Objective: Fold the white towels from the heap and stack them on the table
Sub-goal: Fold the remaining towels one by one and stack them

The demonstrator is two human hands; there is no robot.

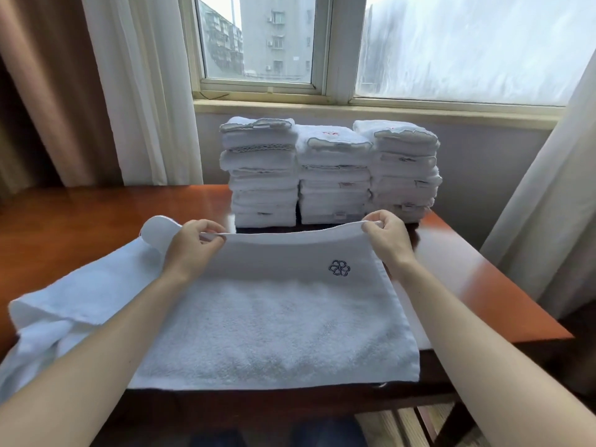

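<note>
A white towel (pixel 274 330) with a dark embroidered flower emblem (pixel 339 268) lies spread on the near part of the reddish wooden bench (pixel 477 279), its far edge lifted. The left hand (pixel 190 243) and right hand (pixel 388 237) each pinch that raised edge, set well apart. Behind stand three stacks of folded towels (pixel 329 172) below the window (pixel 258 43), and more white cloth (pixel 80 298) lies rumpled to the left.

One white towel (pixel 274 327) lies spread on the wooden table (pixel 64 221) at 6 o'clock. Its far edge is raised, pinched by the left hand (pixel 190 243) at 10 o'clock and the right hand (pixel 387 240) at 2 o'clock, where a dark emblem (pixel 339 268) shows. Three stacks of folded towels (pixel 332 188) stand at 12 o'clock, and a loose white towel (pixel 74 301) lies at 8 o'clock.
</note>
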